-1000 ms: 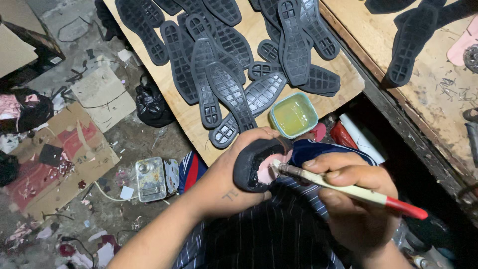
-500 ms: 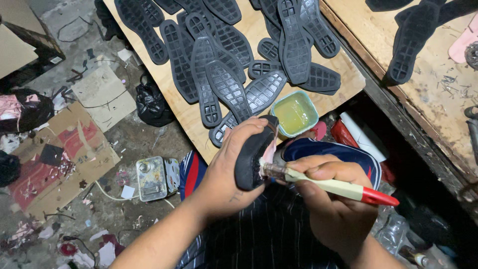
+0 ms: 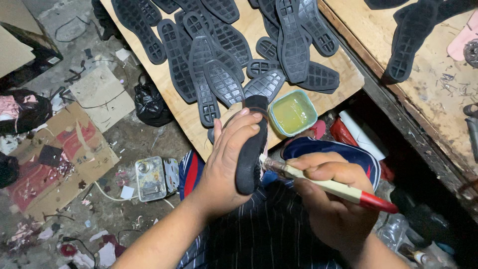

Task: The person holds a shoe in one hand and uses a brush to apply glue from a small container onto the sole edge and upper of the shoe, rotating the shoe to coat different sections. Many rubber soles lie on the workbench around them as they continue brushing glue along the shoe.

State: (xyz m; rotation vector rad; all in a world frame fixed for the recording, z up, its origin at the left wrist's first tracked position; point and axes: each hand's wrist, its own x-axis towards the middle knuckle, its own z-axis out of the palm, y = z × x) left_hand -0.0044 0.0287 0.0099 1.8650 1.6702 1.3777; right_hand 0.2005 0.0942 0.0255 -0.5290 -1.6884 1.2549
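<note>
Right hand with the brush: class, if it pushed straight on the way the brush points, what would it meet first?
Probably the black shoe sole held in the left hand; the right hand aims its brush there.

There are two hands, the left hand (image 3: 226, 159) and the right hand (image 3: 331, 199); one brush (image 3: 328, 186); one held black sole (image 3: 251, 144); one green glue tub (image 3: 293, 112); over a dozen dark soles (image 3: 224, 82) on one wooden board (image 3: 174, 102).
</note>
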